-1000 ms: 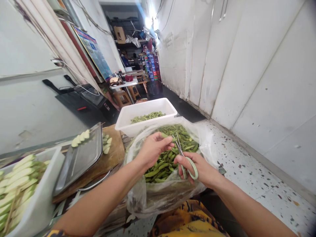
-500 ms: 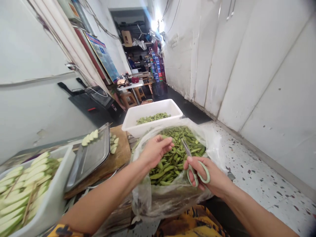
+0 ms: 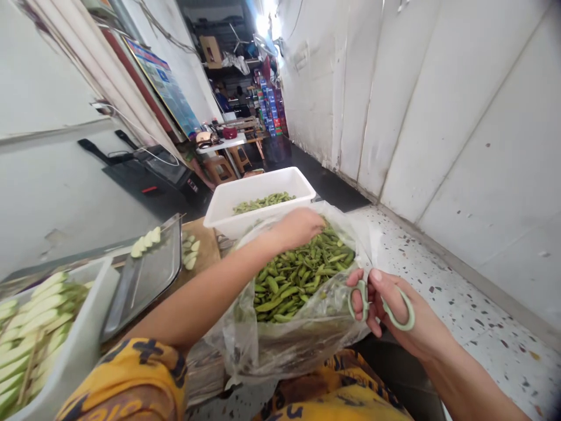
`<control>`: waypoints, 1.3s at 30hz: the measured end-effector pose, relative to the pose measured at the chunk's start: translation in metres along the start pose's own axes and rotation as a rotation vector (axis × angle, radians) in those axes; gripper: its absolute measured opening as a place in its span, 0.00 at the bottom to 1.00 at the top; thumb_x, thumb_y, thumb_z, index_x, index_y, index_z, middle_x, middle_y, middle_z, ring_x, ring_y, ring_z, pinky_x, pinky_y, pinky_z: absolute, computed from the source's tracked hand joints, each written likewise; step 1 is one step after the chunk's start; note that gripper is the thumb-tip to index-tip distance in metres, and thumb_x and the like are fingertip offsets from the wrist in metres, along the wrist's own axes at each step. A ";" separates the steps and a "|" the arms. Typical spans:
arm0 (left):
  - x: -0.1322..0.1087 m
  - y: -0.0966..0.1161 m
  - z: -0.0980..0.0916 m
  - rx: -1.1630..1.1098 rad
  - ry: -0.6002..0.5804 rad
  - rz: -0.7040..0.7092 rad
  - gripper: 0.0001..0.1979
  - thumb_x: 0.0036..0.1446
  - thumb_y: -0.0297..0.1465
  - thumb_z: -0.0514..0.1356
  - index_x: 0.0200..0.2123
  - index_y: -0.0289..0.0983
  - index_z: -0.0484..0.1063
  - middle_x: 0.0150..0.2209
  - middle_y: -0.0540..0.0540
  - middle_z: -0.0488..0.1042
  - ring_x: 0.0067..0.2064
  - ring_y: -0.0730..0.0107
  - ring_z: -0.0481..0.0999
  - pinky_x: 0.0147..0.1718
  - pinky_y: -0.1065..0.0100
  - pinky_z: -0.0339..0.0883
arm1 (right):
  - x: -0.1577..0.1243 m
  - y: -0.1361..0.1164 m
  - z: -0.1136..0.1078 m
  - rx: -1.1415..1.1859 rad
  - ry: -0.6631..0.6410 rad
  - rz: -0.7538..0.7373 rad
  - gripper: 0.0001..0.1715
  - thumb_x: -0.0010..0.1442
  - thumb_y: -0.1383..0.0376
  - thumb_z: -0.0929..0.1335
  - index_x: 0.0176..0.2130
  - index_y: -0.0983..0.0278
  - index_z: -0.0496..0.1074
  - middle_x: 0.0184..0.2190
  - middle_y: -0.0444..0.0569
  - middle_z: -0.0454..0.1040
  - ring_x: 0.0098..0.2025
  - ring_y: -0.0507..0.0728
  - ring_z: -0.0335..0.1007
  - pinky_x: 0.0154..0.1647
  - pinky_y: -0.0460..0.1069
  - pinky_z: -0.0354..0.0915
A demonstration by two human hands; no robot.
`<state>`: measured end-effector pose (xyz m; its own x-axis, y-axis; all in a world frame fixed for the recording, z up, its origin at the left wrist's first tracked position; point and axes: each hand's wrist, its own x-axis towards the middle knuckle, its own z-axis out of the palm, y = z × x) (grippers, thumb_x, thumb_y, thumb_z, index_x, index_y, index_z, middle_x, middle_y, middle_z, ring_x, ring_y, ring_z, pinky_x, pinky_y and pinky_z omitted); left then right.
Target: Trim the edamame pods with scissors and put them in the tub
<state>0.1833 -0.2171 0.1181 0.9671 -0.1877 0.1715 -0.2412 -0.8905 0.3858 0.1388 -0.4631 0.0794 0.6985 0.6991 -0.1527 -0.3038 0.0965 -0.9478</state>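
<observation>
A clear plastic bag (image 3: 245, 351) full of green edamame pods (image 3: 284, 286) sits open in front of me. My left hand (image 3: 302, 227) reaches over the far part of the pods, back of the hand up. Its fingers are curled down at the pods, and whatever is in them is hidden. At the bag's right edge, my right hand (image 3: 394, 304) holds scissors (image 3: 405, 318) with pale green handles, fingers through the loops. The blades point away from me and are hard to see against the bag.
Behind the bag stands a white tub (image 3: 258, 219) with some pods in it. On the left are a metal tray (image 3: 144, 280) with skewered pale green slices, a wooden board (image 3: 205, 240), and a white bin (image 3: 87, 339) of skewered slices. A white wall (image 3: 416, 117) runs along the right.
My left hand has moved forward and right, to the far side of the pods. My right hand and the scissors have shifted right, from over the pods to the bag's edge.
</observation>
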 end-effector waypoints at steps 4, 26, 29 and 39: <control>0.014 -0.003 0.029 0.290 -0.251 0.105 0.11 0.46 0.24 0.62 0.36 0.37 0.79 0.40 0.41 0.77 0.44 0.58 0.74 0.47 0.63 0.64 | -0.003 0.004 -0.005 0.004 0.003 0.004 0.26 0.60 0.45 0.64 0.40 0.65 0.70 0.24 0.47 0.69 0.23 0.52 0.64 0.15 0.43 0.58; -0.053 0.008 0.003 -0.687 0.144 -0.310 0.15 0.48 0.39 0.64 0.34 0.33 0.74 0.30 0.45 0.78 0.31 0.71 0.74 0.33 0.69 0.65 | 0.038 0.000 0.024 -0.300 -0.117 0.059 0.29 0.55 0.41 0.65 0.33 0.66 0.69 0.20 0.43 0.69 0.18 0.49 0.60 0.10 0.42 0.55; -0.061 0.009 0.005 -0.714 0.151 -0.347 0.15 0.46 0.38 0.65 0.33 0.33 0.74 0.30 0.46 0.78 0.31 0.71 0.74 0.33 0.69 0.64 | 0.046 0.002 0.027 -0.331 -0.136 0.059 0.29 0.56 0.42 0.65 0.33 0.66 0.69 0.19 0.43 0.69 0.15 0.48 0.57 0.09 0.42 0.53; -0.064 0.013 0.006 -0.931 0.030 -0.459 0.14 0.44 0.37 0.67 0.29 0.32 0.74 0.23 0.51 0.73 0.23 0.79 0.65 0.24 0.73 0.56 | 0.051 0.002 0.028 -0.417 -0.089 0.070 0.27 0.54 0.43 0.67 0.27 0.65 0.67 0.13 0.40 0.65 0.13 0.46 0.56 0.11 0.41 0.48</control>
<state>0.1186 -0.2192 0.1069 0.9824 0.1099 -0.1512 0.1707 -0.1988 0.9651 0.1557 -0.4072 0.0775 0.6210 0.7541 -0.2136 -0.0480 -0.2355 -0.9707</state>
